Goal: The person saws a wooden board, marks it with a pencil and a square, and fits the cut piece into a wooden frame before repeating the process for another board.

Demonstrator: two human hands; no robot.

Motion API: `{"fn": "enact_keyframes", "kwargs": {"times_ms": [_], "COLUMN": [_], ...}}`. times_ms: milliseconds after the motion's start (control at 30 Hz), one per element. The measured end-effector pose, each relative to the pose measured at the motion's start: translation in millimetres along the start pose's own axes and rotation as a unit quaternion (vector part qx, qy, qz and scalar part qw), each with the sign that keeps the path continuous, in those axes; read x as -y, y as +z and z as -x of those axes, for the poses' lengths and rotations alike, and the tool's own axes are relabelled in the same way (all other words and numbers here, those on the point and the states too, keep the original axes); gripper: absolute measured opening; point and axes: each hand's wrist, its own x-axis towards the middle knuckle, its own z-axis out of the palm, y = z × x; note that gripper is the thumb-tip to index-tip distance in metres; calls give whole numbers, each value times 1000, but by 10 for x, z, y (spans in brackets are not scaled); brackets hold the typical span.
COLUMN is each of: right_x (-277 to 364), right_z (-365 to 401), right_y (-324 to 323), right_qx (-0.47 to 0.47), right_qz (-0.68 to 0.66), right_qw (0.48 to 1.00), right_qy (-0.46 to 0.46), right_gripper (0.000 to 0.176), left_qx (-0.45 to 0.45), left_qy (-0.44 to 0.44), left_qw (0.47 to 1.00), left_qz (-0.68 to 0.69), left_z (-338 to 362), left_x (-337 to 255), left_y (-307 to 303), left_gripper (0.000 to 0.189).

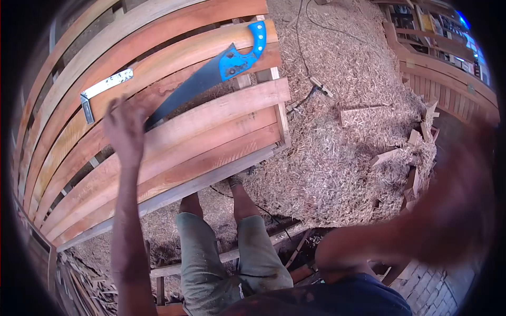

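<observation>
My left hand (pixel 125 129) is over the slatted wooden boards, slightly blurred, its fingers loosely bent and apart with nothing seen in them. Just right of it lies a handsaw (pixel 197 84) with a blue handle, its blade tip close to my fingers. A metal try square (pixel 107 87) rests on the boards beyond the hand, up and to the left. Far to the right, my right hand (pixel 477 150) is raised and smeared by motion, so its fingers cannot be made out. Long reddish planks (pixel 216 108) lie side by side across a frame.
Wood shavings (pixel 337 174) cover the ground, with offcuts (pixel 387 157) at the right. A black cable (pixel 301 50) runs through them to a connector (pixel 320 87). Another wooden frame (pixel 443 73) stands at the upper right. Below the planks are my legs (pixel 250 231).
</observation>
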Motion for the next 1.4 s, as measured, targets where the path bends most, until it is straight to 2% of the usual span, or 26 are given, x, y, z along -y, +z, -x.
{"fn": "enact_keyframes", "kwargs": {"times_ms": [67,200,233,333,433,467,567,633,700,733,767,833,933,1033,1100,1167,1233,1400], "right_x": [-490,-1405,-1540,-1878,-1938,-1905,-1533,-1449,-1267,-1223,-1193,-1294,-1399,-1200,-1207,-1234,-1309,-1515], "right_z": [-306,-715,-760,-835,-938,-897,-715,-492,-176,29,213,611,1055,1208,1280,1312,1320,1320], "right_y": [361,868,918,935,819,682,81,-407,-947,-1136,-1318,-1732,-1906,-1814,-1743,-1611,-1466,-1191], "right_qx": [59,104,101,80,152,157,209,193,194,145,94,35,-30,-58,-6,26,47,45], "right_qz": [170,406,439,508,461,414,281,234,112,-3,-117,-290,-396,-247,-141,-54,-57,-62], "right_qw": [981,881,858,788,790,820,904,932,974,989,982,927,893,935,964,972,963,961], "right_qy": [-69,-217,-246,-338,-374,-362,-245,-200,-39,39,114,237,213,248,227,228,259,266], "right_gripper": [45,50,51,35,34,39,31,30,29,31,34,43,47,50,49,48,47,43], "left_qx": [48,90,108,142,155,153,143,151,186,215,242,250,267,270,268,311,363,349], "left_qy": [-3,33,37,61,94,97,111,121,106,93,80,78,70,44,3,-105,-208,-178], "left_qw": [998,992,989,979,974,975,979,979,976,971,966,965,961,962,964,943,907,919], "left_qz": [39,80,95,131,138,131,96,69,44,42,41,23,34,22,1,50,54,43], "left_z": [159,447,516,654,612,565,325,226,137,120,78,60,-9,-30,-129,-214,-292,-219], "left_x": [-466,-1028,-1174,-1615,-1966,-2071,-2300,-2351,-2369,-2333,-2343,-2485,-2687,-2901,-3106,-3144,-3192,-3188], "left_y": [-70,-35,-31,114,387,500,782,902,933,949,971,926,956,1104,1125,1424,1598,1631], "left_gripper": [61,65,65,68,75,76,87,89,88,86,85,86,85,85,87,79,75,73]}}
